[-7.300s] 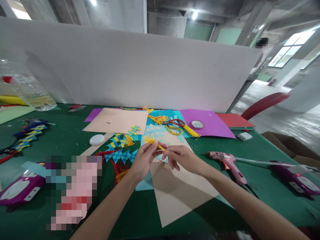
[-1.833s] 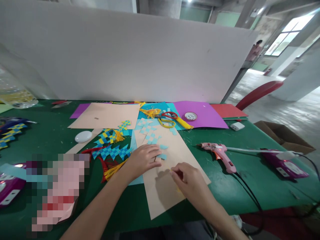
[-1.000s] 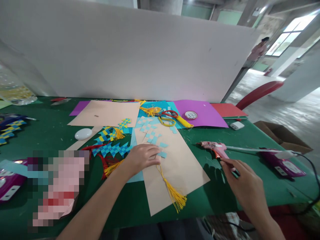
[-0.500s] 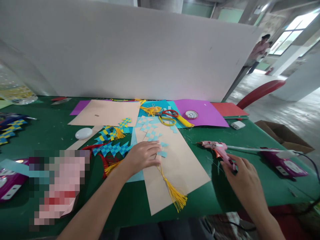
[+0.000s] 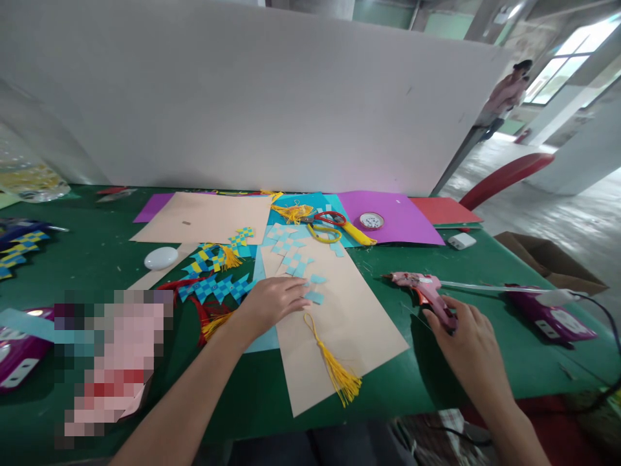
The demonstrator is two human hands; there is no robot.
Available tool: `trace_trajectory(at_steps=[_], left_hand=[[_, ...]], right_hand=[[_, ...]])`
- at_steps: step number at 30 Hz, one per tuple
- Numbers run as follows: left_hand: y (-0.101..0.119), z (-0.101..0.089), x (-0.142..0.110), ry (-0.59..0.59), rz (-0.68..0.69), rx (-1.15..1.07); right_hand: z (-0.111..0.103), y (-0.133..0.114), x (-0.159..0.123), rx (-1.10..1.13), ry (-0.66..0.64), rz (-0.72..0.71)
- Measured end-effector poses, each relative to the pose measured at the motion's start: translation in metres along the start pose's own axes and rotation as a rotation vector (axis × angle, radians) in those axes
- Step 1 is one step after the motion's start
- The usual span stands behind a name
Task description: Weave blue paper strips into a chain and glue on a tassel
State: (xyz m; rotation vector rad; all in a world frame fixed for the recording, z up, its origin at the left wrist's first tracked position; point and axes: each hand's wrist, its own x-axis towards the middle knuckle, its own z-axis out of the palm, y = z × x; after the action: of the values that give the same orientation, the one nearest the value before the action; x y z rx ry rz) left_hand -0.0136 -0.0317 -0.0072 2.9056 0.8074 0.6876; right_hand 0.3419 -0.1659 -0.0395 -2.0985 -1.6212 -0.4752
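My left hand (image 5: 277, 301) lies over the tan paper sheet (image 5: 339, 323), its fingers stretched out on light-blue paper pieces (image 5: 315, 298). The hand covers part of them, and no firm grip shows. A yellow tassel (image 5: 339, 375) rests just below the fingertips, its cord loop apart from them. My right hand (image 5: 473, 343) has thumb and fingers around the handle of a pink hot glue gun (image 5: 424, 288), which lies on the table with its nozzle to the left. A clear glue stick (image 5: 475, 287) sticks out of its back. Woven light-blue paper (image 5: 295, 262) lies beyond my left hand.
Red- and yellow-handled scissors (image 5: 327, 230) and a small round dish (image 5: 371, 221) lie at the back. Woven blue-and-yellow paper pieces (image 5: 218, 288) are left of my hand. A purple device (image 5: 553, 317) stands at right. A white board (image 5: 266, 103) closes off the back.
My left hand has shifted slightly left, and the tassel's cord loop now shows apart from the fingertips. My right hand stays at the glue gun.
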Motion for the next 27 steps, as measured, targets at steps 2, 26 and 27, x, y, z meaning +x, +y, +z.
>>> trace_trajectory(at_steps=[2,26,27], left_hand=[[0.002,0.0,0.001,0.005,0.011,-0.013],[0.002,-0.003,0.011,0.121,-0.547,-0.663],[0.001,-0.003,0.011,0.125,-0.555,-0.673]], right_hand=[[0.004,0.002,0.0,-0.043,0.0,0.003],[-0.028,-0.084,0.022,0.046,-0.154,0.219],[-0.028,-0.09,0.021,0.061,-0.163,0.193]])
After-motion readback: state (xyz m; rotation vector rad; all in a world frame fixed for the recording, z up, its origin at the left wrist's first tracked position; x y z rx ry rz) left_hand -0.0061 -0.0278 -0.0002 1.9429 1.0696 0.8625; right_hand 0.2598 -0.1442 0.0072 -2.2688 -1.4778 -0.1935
